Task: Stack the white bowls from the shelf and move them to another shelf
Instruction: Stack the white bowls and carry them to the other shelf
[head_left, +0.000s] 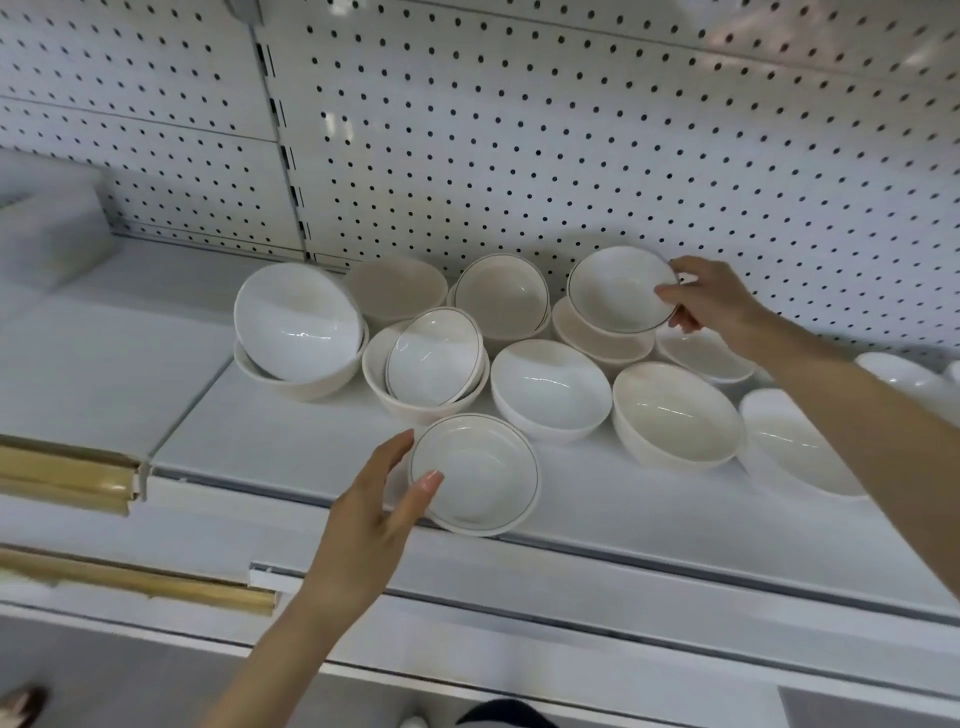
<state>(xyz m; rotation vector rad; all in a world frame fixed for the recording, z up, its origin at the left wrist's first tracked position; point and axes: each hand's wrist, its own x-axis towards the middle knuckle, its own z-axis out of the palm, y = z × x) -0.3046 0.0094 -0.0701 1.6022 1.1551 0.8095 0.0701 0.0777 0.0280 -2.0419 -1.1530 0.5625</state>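
Note:
Several white bowls lie scattered on a white shelf (291, 447), some nested in pairs. My left hand (379, 509) grips the left rim of a small rimmed bowl (478, 475) at the shelf's front edge, thumb inside the bowl. My right hand (711, 299) pinches the right rim of another rimmed bowl (618, 288), tilted up above a shallow bowl (597, 338) near the pegboard. Larger plain bowls (550, 387) (675, 410) stand between the two hands. A tilted bowl (434, 358) sits nested in a bigger one left of centre.
A white pegboard wall (519, 130) backs the shelf. A big tilted bowl (296, 322) is nested at the left; more bowls (800, 441) extend right under my forearm. A white box (47, 228) sits far left. Wooden-edged panels (67, 478) lie on the lower left shelves.

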